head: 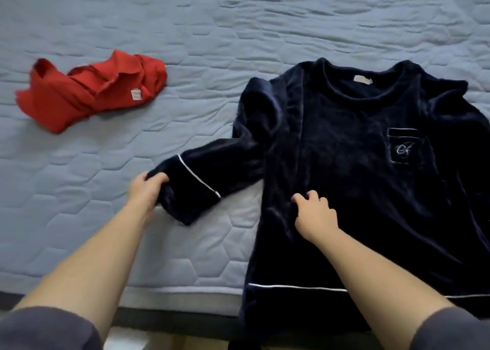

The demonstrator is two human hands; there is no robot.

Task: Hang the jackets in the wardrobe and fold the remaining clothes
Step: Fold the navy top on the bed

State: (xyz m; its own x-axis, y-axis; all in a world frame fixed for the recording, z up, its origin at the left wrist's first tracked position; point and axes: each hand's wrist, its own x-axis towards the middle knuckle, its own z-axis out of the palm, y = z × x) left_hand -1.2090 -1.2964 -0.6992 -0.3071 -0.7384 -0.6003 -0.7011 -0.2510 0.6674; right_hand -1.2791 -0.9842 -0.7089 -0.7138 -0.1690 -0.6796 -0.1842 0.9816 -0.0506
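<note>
Clearly the folding is in hand. The dark top [358, 190] lies flat and face up on the bed [238, 18], with its hem at the near edge, so that it can be folded where it lies. The left hand [144, 190] grips the end of the sleeve [196, 180], its fingers [159, 178] closed around the cuff. I think this is to carry the sleeve across the body. The right hand [314, 214] rests on the body of the top near that side. Its fingers are curled into the cloth and seem to pinch it, probably to keep the top from sliding when the sleeve moves. A red garment [90, 92] lies crumpled, well apart to the left, not yet folded.
</note>
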